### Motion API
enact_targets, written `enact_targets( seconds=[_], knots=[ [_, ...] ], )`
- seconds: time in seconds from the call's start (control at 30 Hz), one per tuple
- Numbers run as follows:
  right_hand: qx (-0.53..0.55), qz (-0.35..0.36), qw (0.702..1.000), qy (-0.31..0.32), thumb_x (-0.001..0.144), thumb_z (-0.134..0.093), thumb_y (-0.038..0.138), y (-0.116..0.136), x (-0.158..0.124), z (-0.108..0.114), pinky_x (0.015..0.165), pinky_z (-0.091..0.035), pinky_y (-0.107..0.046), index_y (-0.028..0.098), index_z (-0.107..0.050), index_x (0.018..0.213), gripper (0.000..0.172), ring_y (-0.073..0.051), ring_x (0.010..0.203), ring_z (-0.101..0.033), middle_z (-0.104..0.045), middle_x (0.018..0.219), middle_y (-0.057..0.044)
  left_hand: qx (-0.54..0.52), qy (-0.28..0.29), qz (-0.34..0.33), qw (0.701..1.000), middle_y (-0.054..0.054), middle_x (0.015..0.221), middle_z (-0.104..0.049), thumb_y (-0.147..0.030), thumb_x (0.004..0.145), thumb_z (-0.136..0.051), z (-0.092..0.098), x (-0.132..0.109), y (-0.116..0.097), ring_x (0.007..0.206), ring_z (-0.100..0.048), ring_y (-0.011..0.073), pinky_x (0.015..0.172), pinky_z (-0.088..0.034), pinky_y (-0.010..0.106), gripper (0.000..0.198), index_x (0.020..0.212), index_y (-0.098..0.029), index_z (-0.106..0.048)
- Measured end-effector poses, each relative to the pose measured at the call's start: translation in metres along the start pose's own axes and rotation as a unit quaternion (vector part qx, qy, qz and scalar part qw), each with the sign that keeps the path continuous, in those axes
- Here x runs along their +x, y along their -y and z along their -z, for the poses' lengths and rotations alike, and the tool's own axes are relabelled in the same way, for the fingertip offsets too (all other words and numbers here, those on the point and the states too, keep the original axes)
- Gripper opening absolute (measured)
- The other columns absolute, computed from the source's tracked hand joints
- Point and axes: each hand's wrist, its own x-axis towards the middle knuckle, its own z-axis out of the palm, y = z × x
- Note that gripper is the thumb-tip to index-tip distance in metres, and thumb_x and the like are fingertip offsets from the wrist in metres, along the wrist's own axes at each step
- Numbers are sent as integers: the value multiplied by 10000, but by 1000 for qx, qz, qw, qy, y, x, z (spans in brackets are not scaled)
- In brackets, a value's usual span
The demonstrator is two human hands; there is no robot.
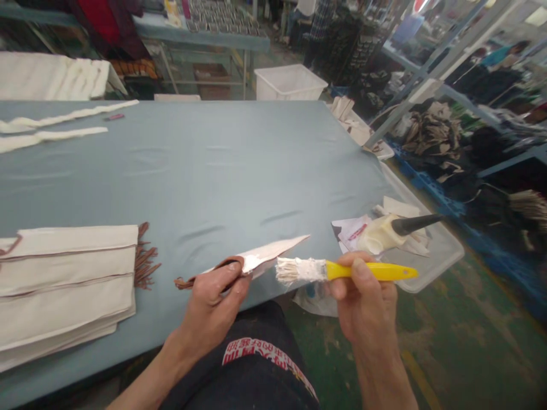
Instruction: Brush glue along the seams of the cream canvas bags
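My left hand (211,304) pinches a narrow pointed strip (269,253), white on top with a brown edge and tail, just above the near edge of the grey-blue table (222,165). My right hand (363,299) is closed round the yellow handle of a glue brush (337,270). The brush's pale, glue-caked bristles point left and sit beside the strip's white face, close to my left thumb. A second brush with a black handle (395,230) lies across a clear plastic tray (444,250) at the table's right corner.
A stack of cream panels with brown piping and fringe (68,279) lies at the near left. Long white strips (55,122) rest at the far left. A white bin (290,82) stands beyond the table. Racks of dark material (453,136) and other people fill the right.
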Motion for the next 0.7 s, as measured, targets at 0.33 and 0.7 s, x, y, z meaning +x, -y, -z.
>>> enact_targets(
  seconds=[0.33, 0.7],
  knots=[
    [5, 150, 986, 68, 1021, -720, 406, 19, 8, -19, 513, -500, -214, 234, -756, 934, 197, -99, 485, -594, -645, 613, 49, -384, 177, 268, 865, 7, 821, -668, -486, 909, -809, 32, 28, -15, 736, -560, 131, 648, -437, 196, 332, 907, -160, -743],
    [-86, 385, 913, 99, 1072, -650, 310, 10, 8, -16, 534, -557, -276, 199, -693, 1070, 120, -124, 555, -645, -661, 737, 28, -443, 221, 331, 803, -20, 683, -538, -491, 789, -904, 31, 42, -37, 559, -387, 76, 496, -278, 185, 408, 828, -145, -692]
  ],
)
